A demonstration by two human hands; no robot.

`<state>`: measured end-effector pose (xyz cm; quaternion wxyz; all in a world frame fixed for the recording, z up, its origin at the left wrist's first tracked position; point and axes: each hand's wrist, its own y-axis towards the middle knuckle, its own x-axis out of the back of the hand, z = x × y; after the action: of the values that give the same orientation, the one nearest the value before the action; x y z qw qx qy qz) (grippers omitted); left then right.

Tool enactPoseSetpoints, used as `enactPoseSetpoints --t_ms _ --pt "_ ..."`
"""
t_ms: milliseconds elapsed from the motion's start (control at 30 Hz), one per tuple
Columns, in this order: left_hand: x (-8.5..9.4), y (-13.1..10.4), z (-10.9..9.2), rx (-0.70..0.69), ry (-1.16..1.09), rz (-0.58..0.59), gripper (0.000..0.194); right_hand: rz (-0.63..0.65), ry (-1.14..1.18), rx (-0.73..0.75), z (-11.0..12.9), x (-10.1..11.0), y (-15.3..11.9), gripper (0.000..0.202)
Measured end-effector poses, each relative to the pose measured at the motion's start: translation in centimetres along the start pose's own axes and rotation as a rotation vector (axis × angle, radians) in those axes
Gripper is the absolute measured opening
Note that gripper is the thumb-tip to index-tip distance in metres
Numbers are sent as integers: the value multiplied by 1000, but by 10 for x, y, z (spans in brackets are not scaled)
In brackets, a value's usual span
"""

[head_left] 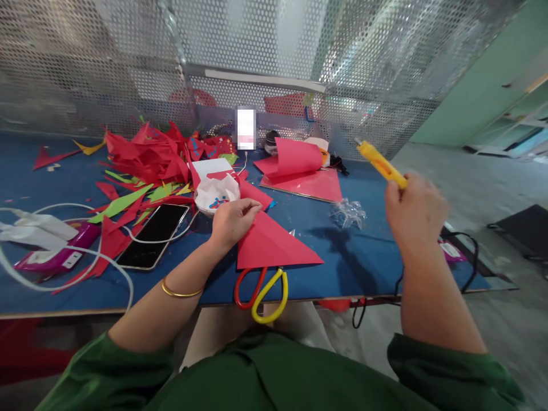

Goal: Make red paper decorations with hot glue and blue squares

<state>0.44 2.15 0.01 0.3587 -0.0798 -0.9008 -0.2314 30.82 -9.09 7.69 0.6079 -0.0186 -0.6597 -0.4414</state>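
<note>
A folded triangular piece of red paper [274, 245] lies near the table's front edge. My left hand [233, 222] is at its upper left corner, with thumb and fingers pinched together there; the fingertips are partly hidden. Under the paper lies a pair of scissors with one red and one yellow handle loop [280, 299], its blades mostly covered. Raised above the table on the right, my right hand [417, 211] is closed round a yellow utility knife [381, 162], whose metal tip points up and left. A white-lined bowl [217, 191] with small blue and red bits stands just beyond my left hand.
Red paper scraps [145, 154] pile up at the back left. A black-screened phone [156, 237], white cables and a purple pack [64, 251] lie on the left. Red sheets [303, 180] and crumpled clear plastic [349, 214] are right of centre. A perforated metal screen [257, 51] stands behind.
</note>
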Motion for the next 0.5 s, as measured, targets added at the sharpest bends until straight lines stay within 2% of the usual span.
enactPoseSetpoints --t_ms 67,200,267,367,433,500 --pt "1 -1 -2 -5 2 7 24 -75 280 -56 -8 5 8 36" --pt "2 -2 -4 1 11 27 23 -278 994 -156 -15 16 20 27" --pt "2 -2 -4 8 24 31 23 -346 1226 -261 -15 25 25 23" --pt "2 -1 -3 6 32 39 23 -274 1449 -463 -20 46 34 39" --pt "1 -1 -3 3 32 40 23 -175 1572 -508 -27 61 41 53" --pt "1 -1 -3 0 25 39 22 -179 1611 -589 -33 72 47 60"
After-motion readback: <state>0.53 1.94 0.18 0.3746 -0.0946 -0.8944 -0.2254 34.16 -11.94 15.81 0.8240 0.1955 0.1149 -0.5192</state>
